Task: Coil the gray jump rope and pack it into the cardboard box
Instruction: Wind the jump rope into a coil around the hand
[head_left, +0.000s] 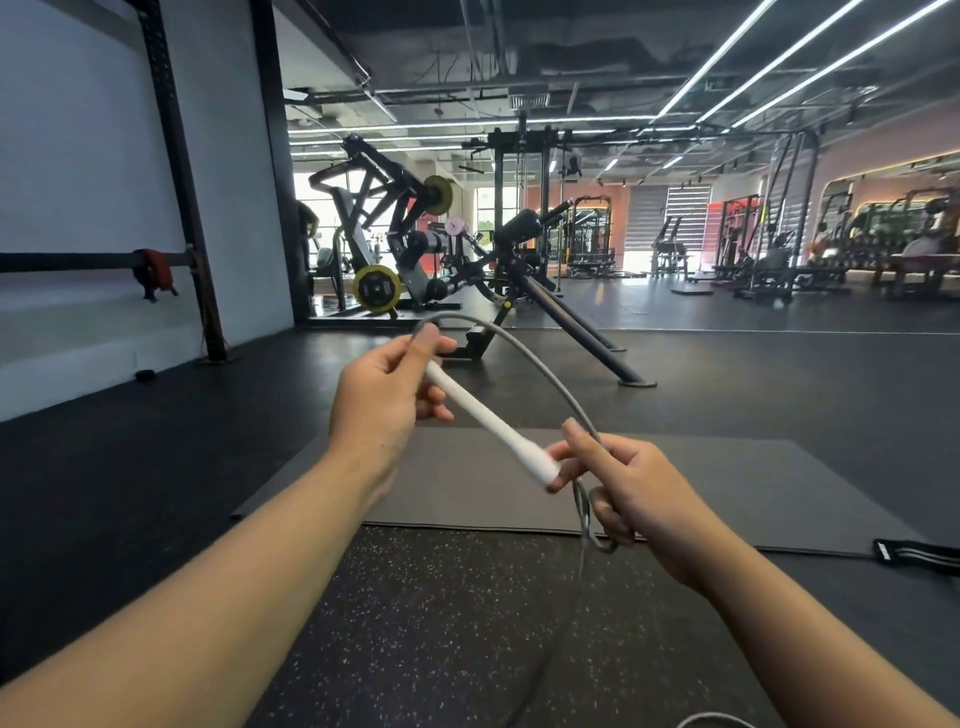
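Observation:
My left hand (382, 402) grips the upper end of a white jump rope handle (488, 421), which slants down to the right. The gray rope (540, 371) leaves the handle's top by my left thumb and arcs over to my right hand (636, 491). My right hand pinches the rope between thumb and fingers, right beside the handle's lower end. Below that hand the rope makes a small loop, then hangs down toward the bottom edge of the view, where another bit of rope (717, 719) shows. No cardboard box is in view.
A dark gray exercise mat (727, 483) lies on the speckled rubber floor (441, 623) ahead of me. A black striped strap (914, 558) lies at the right edge. Gym machines (415, 249) and a slanted black frame leg (582, 327) stand beyond. A white wall with a rack is on the left.

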